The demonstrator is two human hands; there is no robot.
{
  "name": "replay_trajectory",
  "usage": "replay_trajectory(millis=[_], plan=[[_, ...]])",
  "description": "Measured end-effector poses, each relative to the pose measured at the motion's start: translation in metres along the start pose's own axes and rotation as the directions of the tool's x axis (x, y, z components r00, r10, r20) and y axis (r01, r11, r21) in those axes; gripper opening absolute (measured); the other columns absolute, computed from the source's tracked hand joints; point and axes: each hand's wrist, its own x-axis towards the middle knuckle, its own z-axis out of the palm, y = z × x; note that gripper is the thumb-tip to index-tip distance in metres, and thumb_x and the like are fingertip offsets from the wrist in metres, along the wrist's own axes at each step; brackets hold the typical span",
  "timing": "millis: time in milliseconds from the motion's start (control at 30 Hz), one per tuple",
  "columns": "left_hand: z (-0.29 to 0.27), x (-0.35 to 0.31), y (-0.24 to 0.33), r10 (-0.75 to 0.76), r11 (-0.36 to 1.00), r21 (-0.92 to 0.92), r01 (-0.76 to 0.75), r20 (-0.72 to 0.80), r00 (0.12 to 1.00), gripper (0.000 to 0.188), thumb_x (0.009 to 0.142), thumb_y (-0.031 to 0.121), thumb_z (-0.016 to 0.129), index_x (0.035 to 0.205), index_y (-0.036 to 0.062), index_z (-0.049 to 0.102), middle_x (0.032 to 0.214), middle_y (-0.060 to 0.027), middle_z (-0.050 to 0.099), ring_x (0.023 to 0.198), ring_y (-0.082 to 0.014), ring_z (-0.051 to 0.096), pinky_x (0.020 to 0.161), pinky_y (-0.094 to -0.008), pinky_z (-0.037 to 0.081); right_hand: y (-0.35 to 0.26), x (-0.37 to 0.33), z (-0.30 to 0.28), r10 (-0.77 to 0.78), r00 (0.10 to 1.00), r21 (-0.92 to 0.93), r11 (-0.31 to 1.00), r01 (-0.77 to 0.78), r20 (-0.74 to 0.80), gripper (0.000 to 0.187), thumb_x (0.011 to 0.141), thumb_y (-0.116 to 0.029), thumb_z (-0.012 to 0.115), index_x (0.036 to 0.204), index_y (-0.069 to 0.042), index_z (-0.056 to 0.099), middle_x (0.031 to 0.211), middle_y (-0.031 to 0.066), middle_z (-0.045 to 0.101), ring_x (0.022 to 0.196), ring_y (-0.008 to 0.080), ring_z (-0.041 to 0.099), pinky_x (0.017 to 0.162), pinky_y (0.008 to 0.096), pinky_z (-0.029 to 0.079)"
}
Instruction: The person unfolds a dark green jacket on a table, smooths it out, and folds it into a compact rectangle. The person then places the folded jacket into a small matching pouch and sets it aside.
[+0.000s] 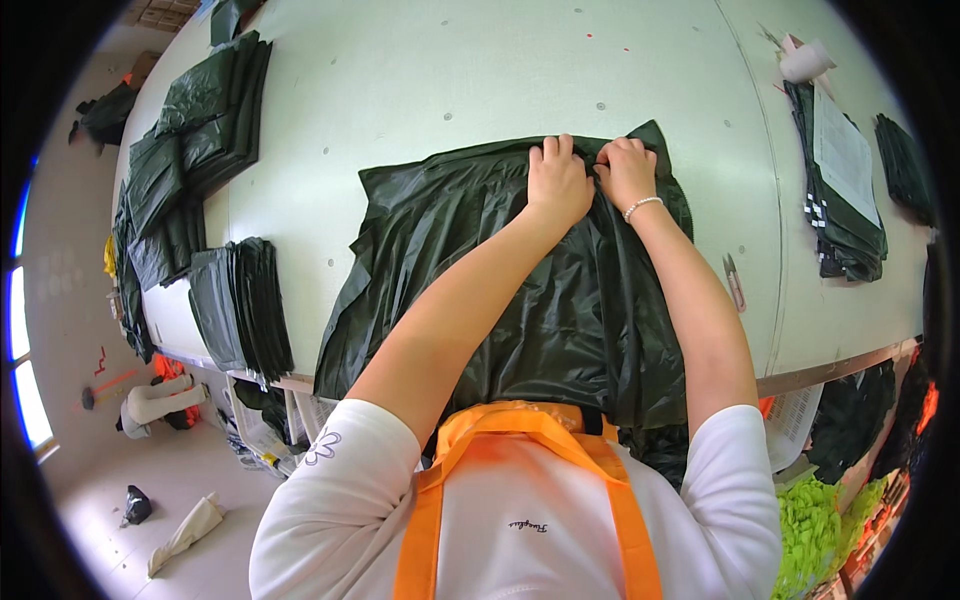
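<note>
Nearest the camera, an orange apron strap [530,425] crosses the person's white shirt, and beyond it a dark green sheet [560,310] lies spread over the pale table [420,70], its near edge hanging off. The left hand [556,182] and right hand [628,172] sit side by side at its far edge, fingers curled and pinching the fabric. It looks thin, light, limp and slick, best gripped along that hem. Folded stacks [240,310] lie well apart.

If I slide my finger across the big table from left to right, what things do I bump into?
Dark green folded stacks → big dark green sheet → left hand → right hand → small snips → dark pile with paper on top.
</note>
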Motion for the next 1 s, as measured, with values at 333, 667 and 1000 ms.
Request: replay_trajectory(millis=[333,667,1000], plan=[[0.021,0.020,-0.007,-0.293,0.705,-0.644,0.295,0.115,0.949,0.034,0.082,0.037,0.062,0.087,0.0034,0.066,0.080,-0.0098,0.066,0.078,-0.0265,0.063,0.073,-0.0384,0.048,0.003,-0.009,0.007,0.167,0.980,0.599,0.798,-0.067,-0.113,0.014,0.076,-0.005,0.065,0.089,-0.005,0.060,0.081,0.0082,0.066,0.078,0.0249,0.062,0.073,0.0348,0.046],[0.030,0.043,-0.031,-0.283,0.622,-0.642,0.447,0.348,0.894,0.030,0.082,0.036,0.061,0.090,0.0072,0.067,0.086,-0.0088,0.068,0.084,-0.0257,0.065,0.074,-0.0356,0.049,-0.011,-0.010,-0.005,0.221,0.970,0.751,0.656,-0.071,-0.101,0.013,0.080,-0.010,0.067,0.089,-0.004,0.062,0.081,0.0105,0.069,0.076,0.0235,0.066,0.071,0.0314,0.050],[0.013,0.027,-0.024,-0.394,0.588,-0.723,0.364,0.137,0.909,0.021,0.079,0.023,0.068,0.076,0.0029,0.064,0.070,-0.0112,0.066,0.066,-0.0250,0.063,0.062,-0.0353,0.048,-0.005,0.001,-0.005,-0.182,0.940,0.030,0.980,0.199,-0.288,0.007,0.081,-0.018,0.062,0.081,-0.012,0.064,0.085,0.0019,0.056,0.093,0.0209,0.051,0.081,0.0358,0.038]])
